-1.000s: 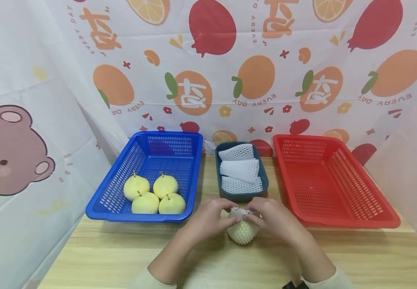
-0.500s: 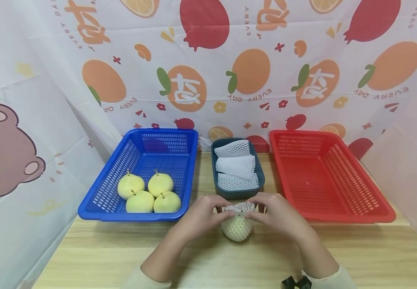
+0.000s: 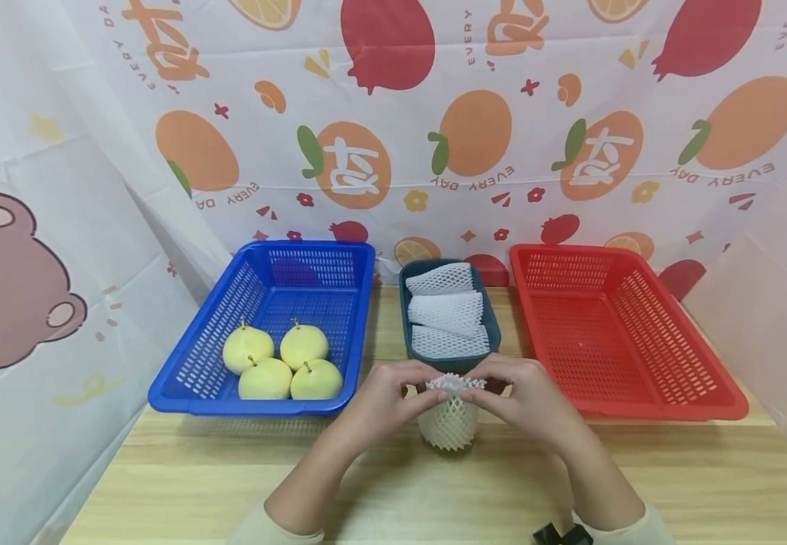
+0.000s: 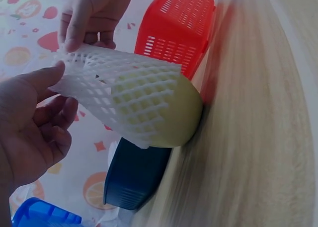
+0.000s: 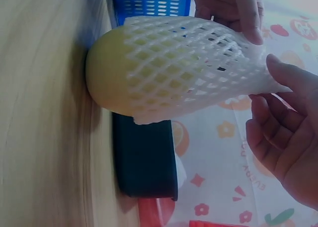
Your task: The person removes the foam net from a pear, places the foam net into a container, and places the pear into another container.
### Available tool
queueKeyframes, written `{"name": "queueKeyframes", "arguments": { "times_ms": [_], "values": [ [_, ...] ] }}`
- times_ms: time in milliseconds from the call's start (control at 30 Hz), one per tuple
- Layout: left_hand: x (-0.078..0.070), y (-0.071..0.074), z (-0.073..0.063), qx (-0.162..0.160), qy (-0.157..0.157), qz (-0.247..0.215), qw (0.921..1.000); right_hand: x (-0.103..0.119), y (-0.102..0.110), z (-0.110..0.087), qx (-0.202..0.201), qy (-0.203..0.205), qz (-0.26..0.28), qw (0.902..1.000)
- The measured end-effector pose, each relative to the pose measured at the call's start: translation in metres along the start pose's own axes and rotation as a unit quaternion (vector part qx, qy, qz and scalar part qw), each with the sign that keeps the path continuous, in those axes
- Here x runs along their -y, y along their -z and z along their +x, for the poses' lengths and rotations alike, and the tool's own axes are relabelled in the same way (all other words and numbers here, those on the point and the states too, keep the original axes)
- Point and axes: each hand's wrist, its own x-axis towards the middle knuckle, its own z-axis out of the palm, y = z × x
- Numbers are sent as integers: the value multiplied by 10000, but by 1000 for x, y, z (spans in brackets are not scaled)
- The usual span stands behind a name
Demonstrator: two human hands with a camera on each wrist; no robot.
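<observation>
A yellow pear [image 4: 191, 113] rests on the table in front of me, inside a white foam net sleeve [image 3: 449, 425]. The sleeve wraps its upper part and reaches above it; the pear's lower end is bare in both wrist views. At the sleeve's top rim, my left hand [image 3: 388, 395] pinches one side between thumb and fingers. My right hand [image 3: 533, 392] pinches the opposite side the same way. The pear's stem shows dimly through the mesh in the wrist views. Several pears [image 3: 265, 378] sit in the blue basket.
The blue basket [image 3: 189, 407] stands to the left. Behind my hands is a dark teal container [image 3: 494, 333] with several folded foam net sleeves [image 3: 444, 312]. To the right stands a red basket [image 3: 645, 409]. A printed cloth [image 3: 407, 166] hangs along the back of the wooden table [image 3: 230, 484].
Both hands have drawn the sleeve's rim upward and spread it slightly, so the sleeve stands taller above the pear. The head view has shifted a little.
</observation>
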Motion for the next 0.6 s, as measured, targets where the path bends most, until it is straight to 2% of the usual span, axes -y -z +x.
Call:
{"name": "queueKeyframes", "arguments": {
  "times_ms": [167,300,500,600],
  "values": [
    [-3,-4,1,-141,129,63,9998,2,-2,1,-17,115,148,9998],
    [-2,-8,1,-182,78,90,9998,1,-7,2,6,141,236,9996],
    [-3,-10,1,-447,-3,87,9990,-1,-7,2,-6,-165,274,9995],
    [-3,-11,1,-597,12,125,9981,-3,-6,1,300,-467,337,9979]
  ]
}}
